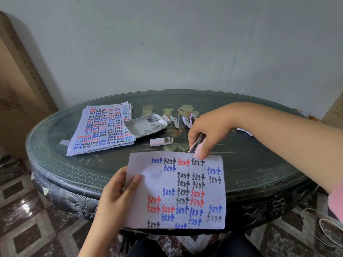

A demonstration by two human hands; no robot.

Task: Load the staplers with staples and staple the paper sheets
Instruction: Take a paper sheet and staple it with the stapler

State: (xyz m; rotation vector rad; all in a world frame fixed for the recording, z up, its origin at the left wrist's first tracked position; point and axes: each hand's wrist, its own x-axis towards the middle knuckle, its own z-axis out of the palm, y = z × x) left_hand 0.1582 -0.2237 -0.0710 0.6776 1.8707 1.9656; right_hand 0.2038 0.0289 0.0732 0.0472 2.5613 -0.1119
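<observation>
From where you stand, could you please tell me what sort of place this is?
Probably a room in a home, not an office: a carved dark table with a glass top stands by a plain wall, on a patterned tiled floor.

A single wide-angle camera, worn on the head, looks forward and down across a dark oval glass-topped table (259, 164) towards a plain grey wall (185, 43) filling the upper frame. The table spans the middle band, brown patterned floor tiles (24, 210) the lower corners. Closest to the lens, low at centre, the left hand (115, 197) holds a white hand-lettered paper sheet (176, 191); the right hand (209, 130) grips a pale pink stapler (197, 148) just above.
</observation>
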